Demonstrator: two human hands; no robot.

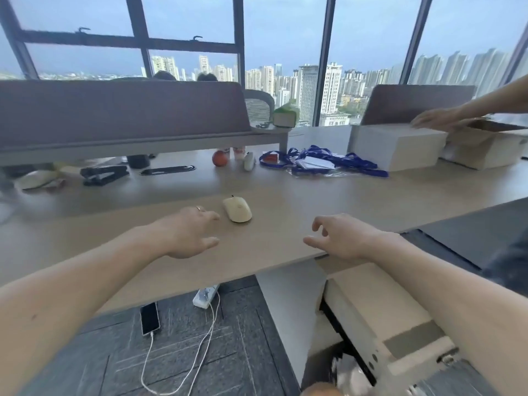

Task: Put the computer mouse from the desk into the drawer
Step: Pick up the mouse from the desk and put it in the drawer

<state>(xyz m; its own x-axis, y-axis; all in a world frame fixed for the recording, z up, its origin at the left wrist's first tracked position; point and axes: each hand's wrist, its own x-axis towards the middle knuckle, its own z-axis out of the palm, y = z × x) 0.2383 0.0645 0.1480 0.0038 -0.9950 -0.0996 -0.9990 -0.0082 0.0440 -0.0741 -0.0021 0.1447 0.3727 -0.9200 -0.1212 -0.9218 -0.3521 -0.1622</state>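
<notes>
Bare desk (285, 184) around mouse (237, 208), near its front edge; both hands (188, 232) (341, 237) empty, fingers spread.

Single head view: looks forward and down, close over desk (285, 247) edge, windows (285, 38) beyond.

no readable text, labels, brands or numbers anywhere, cards among the blue lanyards (323, 161) on the worktop (285, 241) too blurred to read, white box (400, 150) faces blank, phone (149, 318) screen on the floor dark
</notes>
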